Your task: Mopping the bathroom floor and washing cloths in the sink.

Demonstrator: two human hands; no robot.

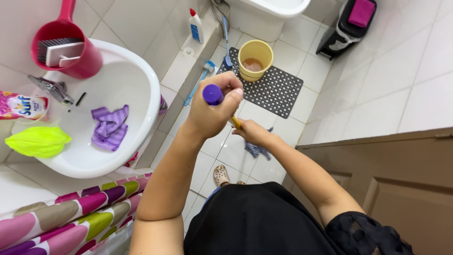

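Above the tiled floor (278, 123), left hand (212, 111) closed around purple-capped handle (213, 94); right hand (252, 132) grip clutching the yellow shaft (235, 123) lower down

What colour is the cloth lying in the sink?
Purple with darker stripes; the cloth lies crumpled in the white sink, seen best in the head view.

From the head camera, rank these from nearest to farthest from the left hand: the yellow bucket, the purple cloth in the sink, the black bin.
Measured from the left hand:
1. Yellow bucket, just beyond the hand, on the black dotted mat.
2. Purple cloth, off to the left, in the white sink.
3. Black bin, far right corner by the wall.
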